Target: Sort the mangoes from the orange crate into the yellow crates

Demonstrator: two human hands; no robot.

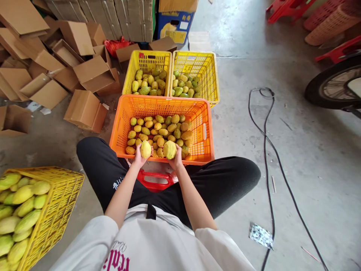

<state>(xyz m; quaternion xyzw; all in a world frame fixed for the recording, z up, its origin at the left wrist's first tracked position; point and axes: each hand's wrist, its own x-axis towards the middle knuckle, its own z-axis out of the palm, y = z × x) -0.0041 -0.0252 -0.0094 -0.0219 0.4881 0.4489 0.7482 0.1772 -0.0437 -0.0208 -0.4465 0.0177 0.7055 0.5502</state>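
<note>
My left hand (139, 157) is closed around a smooth yellow papaya (146, 149), held upright over the near side of the orange crate (114, 130). In my right hand (177, 158) is another papaya (169, 149), yellow with ridges and a greenish tinge. The two fruits are apart, a short gap between them. Below and beyond them, many yellow, orange and green papayas (163, 131) lie in the orange crate. Part of the fingers of each hand is hidden behind its fruit.
Two yellow crates (172, 64) with more papayas touch the orange crate's far side. At the lower left stands a yellow crate (60, 203) full of larger papayas. Cardboard boxes (84, 109) are piled far left. A black cable (265, 150) and a wheel (335, 84) are right.
</note>
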